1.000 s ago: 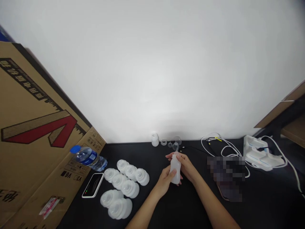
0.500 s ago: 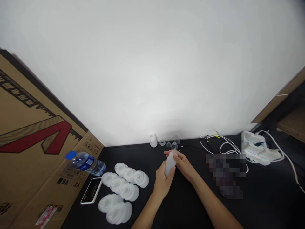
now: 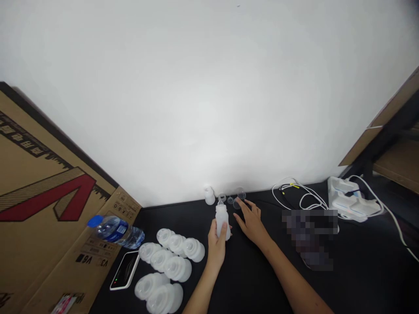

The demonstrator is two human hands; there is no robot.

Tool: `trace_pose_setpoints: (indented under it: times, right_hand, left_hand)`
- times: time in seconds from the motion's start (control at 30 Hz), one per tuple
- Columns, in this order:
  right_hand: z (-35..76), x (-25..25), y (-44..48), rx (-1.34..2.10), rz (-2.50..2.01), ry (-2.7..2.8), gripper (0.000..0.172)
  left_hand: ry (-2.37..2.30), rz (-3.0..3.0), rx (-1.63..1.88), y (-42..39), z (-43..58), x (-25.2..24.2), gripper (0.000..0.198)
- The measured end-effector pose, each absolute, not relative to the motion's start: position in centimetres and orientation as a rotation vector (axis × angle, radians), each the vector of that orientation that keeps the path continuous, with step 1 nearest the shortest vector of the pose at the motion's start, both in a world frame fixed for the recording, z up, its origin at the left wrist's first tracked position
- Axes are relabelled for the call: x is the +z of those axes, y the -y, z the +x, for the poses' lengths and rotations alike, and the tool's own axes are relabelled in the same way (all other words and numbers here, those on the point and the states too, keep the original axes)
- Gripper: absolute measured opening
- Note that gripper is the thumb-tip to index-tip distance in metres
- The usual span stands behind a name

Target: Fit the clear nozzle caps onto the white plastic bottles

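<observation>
My left hand (image 3: 218, 242) is wrapped round a frosted white baby bottle (image 3: 222, 221), held upright with a clear nipple (image 3: 220, 202) at its top. To its right, my right hand (image 3: 251, 220) has its fingers spread, with fingertips at a clear dome cap (image 3: 237, 203) on the black table. Behind that cap lies another clear cap (image 3: 241, 192). A small clear nipple (image 3: 230, 199) and a white ring (image 3: 222, 197) rest between the bottle and the caps. Near the wall stands a small white bottle (image 3: 209, 196).
Several capped white bottles (image 3: 176, 267) stand in rows at the left, beside a white-edged phone-like device (image 3: 125, 270) and a blue-capped water bottle (image 3: 116, 231) near a cardboard box (image 3: 42, 244). White cables (image 3: 307, 196), a blurred dark item (image 3: 309, 240) and a white charger (image 3: 352, 200) are right.
My right hand has let go of the bottle and moved right with its fingers apart. The bottle in my left hand has shifted left and stands more upright. The view has shifted slightly.
</observation>
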State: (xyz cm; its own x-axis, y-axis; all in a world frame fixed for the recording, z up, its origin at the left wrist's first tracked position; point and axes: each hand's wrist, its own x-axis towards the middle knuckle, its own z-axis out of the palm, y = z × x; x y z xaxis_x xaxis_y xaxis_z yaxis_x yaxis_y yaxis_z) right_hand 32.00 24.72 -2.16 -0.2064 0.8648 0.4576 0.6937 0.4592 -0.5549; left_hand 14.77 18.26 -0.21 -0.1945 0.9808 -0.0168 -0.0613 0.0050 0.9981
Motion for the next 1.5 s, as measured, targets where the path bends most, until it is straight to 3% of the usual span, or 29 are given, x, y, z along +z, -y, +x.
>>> trace_pose_setpoints:
  times: [0.13, 0.47, 0.7, 0.9, 1.07, 1.5]
  right_hand:
    - [31.8, -1.8, -24.7, 0.355, -1.243, 1.888, 0.041]
    - [31.7, -2.0, -24.0, 0.744, -1.128, 1.982, 0.052]
    - [31.9, -2.1, -25.1, 1.007, -1.127, 1.492, 0.041]
    - [32.8, -1.5, -26.1, 1.038, -1.128, 1.013, 0.055]
    - [32.8, -1.1, -26.3, 1.064, -1.09, 0.933, 0.06]
    - [32.3, -0.8, -25.8, 1.08, -1.02, 1.205, 0.048]
  left_hand:
    - [-1.323, 1.072, 1.378, -18.3, 14.7, -0.6, 0.056]
    - [-1.386, 1.04, 1.408, -18.5, 14.3, -1.4, 0.061]
    - [-1.396, 1.003, 1.447, -18.9, 14.0, -1.7, 0.06]
    - [-1.407, 1.12, 1.368, -18.8, 14.2, -1.0, 0.055]
    - [-1.43, 1.215, 1.368, -18.6, 14.4, -0.4, 0.051]
    - [-1.444, 1.161, 1.427, -18.6, 14.1, 0.1, 0.054]
